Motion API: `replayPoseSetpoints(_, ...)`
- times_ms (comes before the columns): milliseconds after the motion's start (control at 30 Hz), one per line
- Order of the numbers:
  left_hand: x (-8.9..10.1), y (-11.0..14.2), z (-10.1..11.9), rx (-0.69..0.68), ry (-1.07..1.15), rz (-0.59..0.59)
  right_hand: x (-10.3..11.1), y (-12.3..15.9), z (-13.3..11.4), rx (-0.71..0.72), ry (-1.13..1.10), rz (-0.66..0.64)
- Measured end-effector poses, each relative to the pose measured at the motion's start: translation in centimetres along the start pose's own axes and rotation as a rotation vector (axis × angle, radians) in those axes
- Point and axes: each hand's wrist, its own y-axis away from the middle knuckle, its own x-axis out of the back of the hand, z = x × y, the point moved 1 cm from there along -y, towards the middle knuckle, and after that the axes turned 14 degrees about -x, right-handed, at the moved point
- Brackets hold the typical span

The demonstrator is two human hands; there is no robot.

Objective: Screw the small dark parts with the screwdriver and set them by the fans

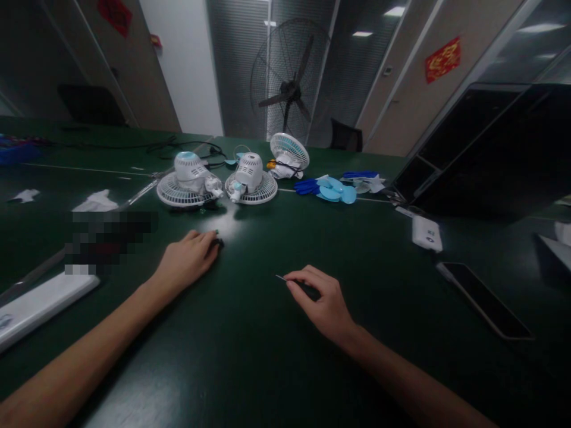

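Note:
My right hand (322, 297) is closed around a small screwdriver (310, 289), its dark handle in the palm and its thin metal shaft pointing left. Further left and farther out, my left hand (190, 257) rests low over the green table (250, 333). Its fingers are closed at a small dark piece (218, 241) with a bit of green, too small and dim to name. Beyond that hand lie two white fan heads, one on the left (190, 178) and one beside it (251, 178), both grille down. A third fan head (289, 156) leans behind them, tilted.
Light-blue fan blades (336, 190) and a blue glove (307, 186) lie past my right hand. To the right are a white power bank (426, 233), a phone (486, 300) and a dark monitor (491, 154). A long white box (44, 306) is at left. Black cables (156, 144) run behind.

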Motion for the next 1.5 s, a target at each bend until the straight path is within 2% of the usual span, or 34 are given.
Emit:
replayPoseSetpoints(233, 0.2, 1.2, -3.8, 0.261, -0.078, -0.008, 0.0, 0.0, 0.2, -0.003, 0.031, -0.009)
replayPoseSetpoints(433, 1.2, 1.5, -4.4, 0.373, -0.030, -0.012, 0.0, 0.0, 0.2, -0.012, 0.020, -0.032)
replayPoseSetpoints(567, 1.5, 1.8, -5.1, 0.374, -0.008, -0.014, 0.0, 0.1, 0.1, -0.007, 0.024, -0.019)
replayPoseSetpoints(800, 1.1, 2.9, -7.2, 0.361, 0.044, 0.028, 0.1, 0.2, 0.1, -0.019, 0.019, -0.035)
replayPoseSetpoints(1300, 1.1, 3.0, -8.0, 0.419, 0.121, 0.001, 0.0, 0.1, 0.2, -0.011, 0.021, -0.031)
replayPoseSetpoints(1400, 1.3, 2.9, -8.0, 0.439, 0.144, 0.035, 0.0, 0.1, 0.2, -0.012, 0.021, -0.038)
replayPoseSetpoints(1500, 1.5, 2.7, -7.7, 0.478, 0.185, 0.123, 0.0, 0.1, 0.2, -0.015, 0.024, -0.049)
